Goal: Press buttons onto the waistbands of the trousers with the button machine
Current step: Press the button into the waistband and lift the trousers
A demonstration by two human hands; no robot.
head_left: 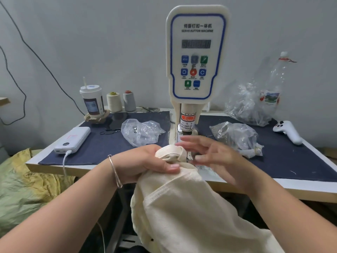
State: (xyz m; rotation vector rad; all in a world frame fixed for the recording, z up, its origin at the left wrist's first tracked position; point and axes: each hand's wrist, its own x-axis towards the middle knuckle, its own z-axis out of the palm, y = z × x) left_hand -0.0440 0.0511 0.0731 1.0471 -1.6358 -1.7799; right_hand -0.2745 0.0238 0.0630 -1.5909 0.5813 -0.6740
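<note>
Cream trousers hang from the table's front edge toward me. My left hand grips the bunched waistband just in front of the button machine's press head. My right hand hovers beside the waistband with fingers spread and blurred, holding nothing that I can see. The white servo button machine stands upright at the table's middle, its control panel facing me.
Plastic bags of small parts lie left and right of the machine, with a bigger bag at the back right. A power bank, a cup, two thread cones and a white controller sit on the dark mat.
</note>
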